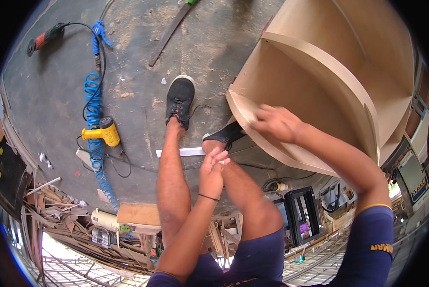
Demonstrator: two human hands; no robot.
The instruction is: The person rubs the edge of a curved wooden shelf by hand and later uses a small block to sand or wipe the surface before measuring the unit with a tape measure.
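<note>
A: From my remote feed: the right hand (pixel 277 123) presses flat on the lower curved edge of a curved fibreboard shelf unit (pixel 329 81), fingers together against the board's rim, gripping nothing that I can make out.

B: And the left hand (pixel 212 168)?

A: I see it hanging open above the knee, fingers loosely spread, a thin black band on the wrist, holding nothing. It hovers over a white strip (pixel 181 152) lying on the floor, just beside the person's feet.

B: Where does the shelf unit stand?

A: On the dusty concrete floor (pixel 56 105), its corner just by the right foot; the left foot in a black shoe (pixel 180 99) is planted beside it.

B: Anything else on my screen's left?

A: A yellow power tool (pixel 102 132) on a coiled blue air hose (pixel 94 119), an angle grinder (pixel 44 37) farther off, and a hand saw (pixel 171 31) near the top.
</note>
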